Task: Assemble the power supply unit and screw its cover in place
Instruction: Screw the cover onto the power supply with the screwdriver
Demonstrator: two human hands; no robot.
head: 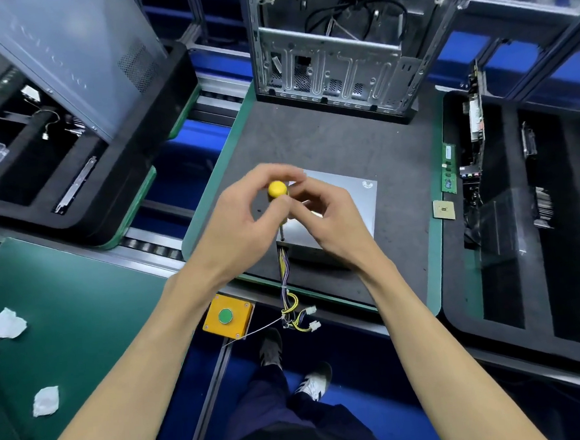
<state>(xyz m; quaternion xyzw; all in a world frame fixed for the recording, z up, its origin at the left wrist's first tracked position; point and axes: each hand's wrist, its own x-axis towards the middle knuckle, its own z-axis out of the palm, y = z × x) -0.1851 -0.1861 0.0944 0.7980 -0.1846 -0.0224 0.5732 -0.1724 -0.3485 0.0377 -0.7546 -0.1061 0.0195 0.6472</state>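
A grey metal power supply unit (345,202) lies on the dark mat, cover side up. Its bundle of yellow and purple wires (286,288) hangs over the mat's near edge, ending in white connectors. A screwdriver with a yellow handle (277,189) stands upright, its shaft tip at the unit's near left corner. My left hand (244,223) grips the handle from the left. My right hand (322,217) pinches the handle from the right with fingers curled. The screw under the tip is hidden.
An open metal computer case (331,45) stands at the mat's far edge. A memory stick (449,167) and a processor chip (443,210) lie to the right. Black foam trays (540,236) flank both sides. A yellow box with a green button (227,316) sits near.
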